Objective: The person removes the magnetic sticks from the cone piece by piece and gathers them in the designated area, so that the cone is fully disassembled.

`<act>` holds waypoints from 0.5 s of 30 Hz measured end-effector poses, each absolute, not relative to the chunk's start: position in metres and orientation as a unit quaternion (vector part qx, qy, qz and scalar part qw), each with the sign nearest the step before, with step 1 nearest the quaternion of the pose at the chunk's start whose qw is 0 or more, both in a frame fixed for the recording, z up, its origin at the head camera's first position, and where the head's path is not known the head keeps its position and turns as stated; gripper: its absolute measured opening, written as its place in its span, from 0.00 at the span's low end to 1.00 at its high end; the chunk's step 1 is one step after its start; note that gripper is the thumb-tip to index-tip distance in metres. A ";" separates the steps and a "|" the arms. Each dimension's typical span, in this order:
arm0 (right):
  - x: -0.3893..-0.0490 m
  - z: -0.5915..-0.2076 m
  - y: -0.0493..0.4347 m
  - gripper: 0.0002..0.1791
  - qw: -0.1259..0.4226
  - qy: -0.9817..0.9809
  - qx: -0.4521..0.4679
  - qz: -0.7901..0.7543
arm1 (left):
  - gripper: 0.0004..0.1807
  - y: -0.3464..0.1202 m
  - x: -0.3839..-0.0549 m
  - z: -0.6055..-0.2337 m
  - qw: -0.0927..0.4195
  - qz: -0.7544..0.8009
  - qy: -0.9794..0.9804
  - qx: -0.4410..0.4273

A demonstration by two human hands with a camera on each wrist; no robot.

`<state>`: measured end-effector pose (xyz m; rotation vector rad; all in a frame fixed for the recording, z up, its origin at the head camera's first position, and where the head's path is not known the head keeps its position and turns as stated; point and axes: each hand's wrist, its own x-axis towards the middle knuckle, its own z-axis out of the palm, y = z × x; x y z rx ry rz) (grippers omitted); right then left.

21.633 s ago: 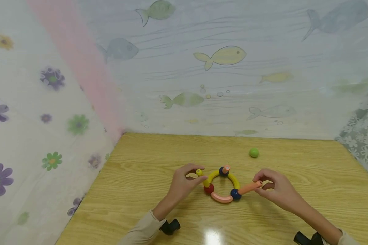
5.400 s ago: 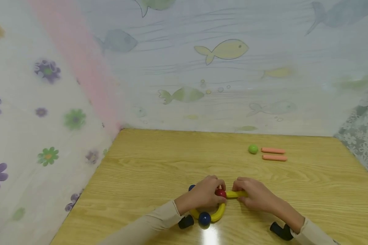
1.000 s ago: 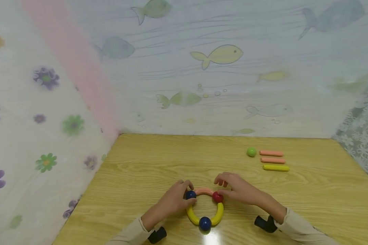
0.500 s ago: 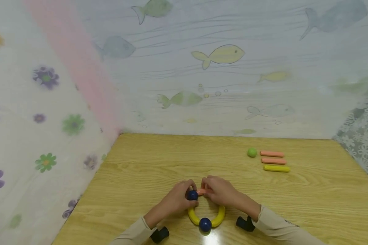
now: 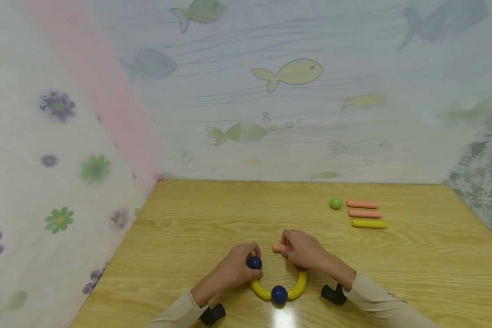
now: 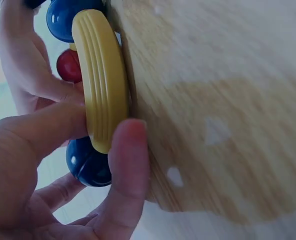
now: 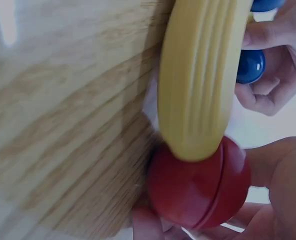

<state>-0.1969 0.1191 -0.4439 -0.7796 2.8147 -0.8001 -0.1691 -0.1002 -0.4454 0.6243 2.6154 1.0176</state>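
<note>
Blue ball (image 5: 279,295) lies nearest on the tabletop (image 5: 213,205), yellow curves (image 5: 260,290) left and right of it. Beyond it leftward, the left hand (image 5: 231,269) pinches a second blue ball (image 5: 255,263); beyond it rightward, the right hand (image 5: 305,251) holds the pink curve (image 5: 278,248), red ball (image 7: 193,187) close by. That curve has just parted from the second blue ball, so their join looks undone. Farthest beyond it, rightward: yellow stick (image 5: 369,224), pink sticks (image 5: 364,214), green ball (image 5: 335,203).

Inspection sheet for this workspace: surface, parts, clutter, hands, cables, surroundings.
Surface: wood-grain table, bright reflection on it.
Job's things: two curved yellow pieces joined by near blue ball; left blue ball, red ball at their ends; orange piece.
Clutter: green ball, two orange rods, yellow rod, set apart.
Hands: left hand pinches left blue ball; right hand holds orange piece.
Cables: nothing seen.
Surroundings: fish-print backdrop, floral backdrop, lace pattern.
</note>
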 end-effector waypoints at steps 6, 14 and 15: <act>-0.199 -0.444 0.130 0.08 0.089 0.917 -0.246 -0.300 | 0.15 -0.098 -0.170 -0.443 0.121 0.348 0.907 0.205; -0.198 -0.440 0.148 0.10 0.112 0.886 -0.290 -0.344 | 0.15 -0.098 -0.174 -0.446 0.109 0.353 0.907 0.203; -0.198 -0.440 0.150 0.10 0.107 0.881 -0.304 -0.347 | 0.15 -0.098 -0.175 -0.446 0.106 0.351 0.907 0.205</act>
